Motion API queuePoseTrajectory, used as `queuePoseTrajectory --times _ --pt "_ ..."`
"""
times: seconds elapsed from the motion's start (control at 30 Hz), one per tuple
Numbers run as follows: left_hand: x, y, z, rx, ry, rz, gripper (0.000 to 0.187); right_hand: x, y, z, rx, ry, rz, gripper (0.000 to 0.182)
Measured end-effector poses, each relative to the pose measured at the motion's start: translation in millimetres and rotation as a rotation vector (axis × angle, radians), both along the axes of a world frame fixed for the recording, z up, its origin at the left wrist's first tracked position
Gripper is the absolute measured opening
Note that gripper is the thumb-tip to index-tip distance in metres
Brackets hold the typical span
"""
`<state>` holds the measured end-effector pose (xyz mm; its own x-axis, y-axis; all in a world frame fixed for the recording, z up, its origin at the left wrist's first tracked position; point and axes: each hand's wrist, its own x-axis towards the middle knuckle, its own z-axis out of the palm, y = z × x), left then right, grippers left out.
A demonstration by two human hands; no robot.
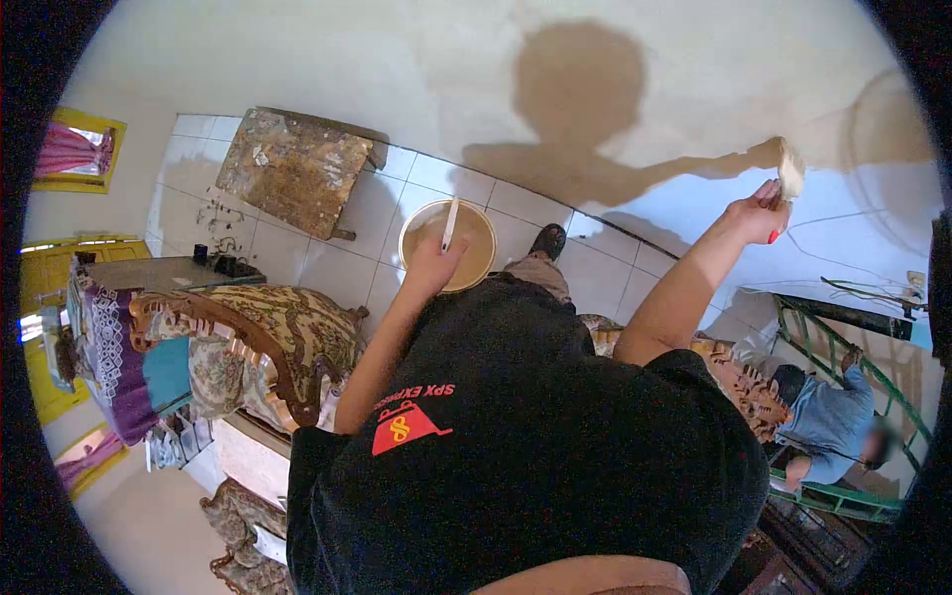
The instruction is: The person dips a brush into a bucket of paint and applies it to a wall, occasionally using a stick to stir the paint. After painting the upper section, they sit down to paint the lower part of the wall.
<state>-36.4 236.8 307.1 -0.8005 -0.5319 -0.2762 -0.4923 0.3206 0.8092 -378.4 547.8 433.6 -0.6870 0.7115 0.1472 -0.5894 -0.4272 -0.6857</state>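
Observation:
My left hand [434, 266] is closed around the white strap handle [451, 220] of a round bucket [402, 243]. Tan liquid, like paint, shows inside the bucket, which hangs below the hand over the tiled floor. Out to the right, my right hand [760, 213] grips a paintbrush [790, 171] with pale bristles. The bristles are up at the wall [416, 69], close to the brush's own shadow. A red bit shows at the lower side of that hand. The wall is beige above and paler, bluish white lower down on the right.
A paint-spattered wooden table [293, 174] stands at left against the wall. Carved, upholstered chairs [288, 317] are behind it. At right, a person in a blue shirt [833, 421] is beside a green metal frame [892, 397]. Thin cables [833, 253] run along the wall.

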Motion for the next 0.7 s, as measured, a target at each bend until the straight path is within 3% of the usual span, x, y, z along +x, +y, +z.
queuePoseTrajectory --times 0.07,0.13,0.17,0.23,0.3,0.4,0.57,0.7 --pt "-3 -6 4 0.213 -0.244 -0.009 0.051 -4 0 -8 0.002 -0.009 0.017 0.018" --pt "-14 -5 22 0.212 -0.225 -0.002 0.052 -25 15 -73 0.109 -0.135 0.022 0.014" --pt "-18 -4 29 0.213 -0.203 0.006 0.052 -30 16 -104 0.008 -0.21 -0.013 0.016" --pt "-29 -2 31 0.226 -0.191 -0.003 0.053 -6 8 -131 -0.044 -0.221 0.024 0.02" --pt "-39 0 16 0.179 -0.096 -0.001 0.056 5 9 -150 -0.055 -0.405 0.04 0.023" --pt "-50 3 39 0.227 -0.105 -0.007 0.057 -7 25 -177 -0.089 -0.529 0.111 0.024" --pt "-67 9 47 0.306 -0.14 -0.031 0.054 -27 19 -113 -0.071 -0.426 0.155 0.03" --pt "-73 13 40 0.293 -0.046 -0.078 0.052 -7 13 -55 -0.081 -0.129 0.075 0.032"
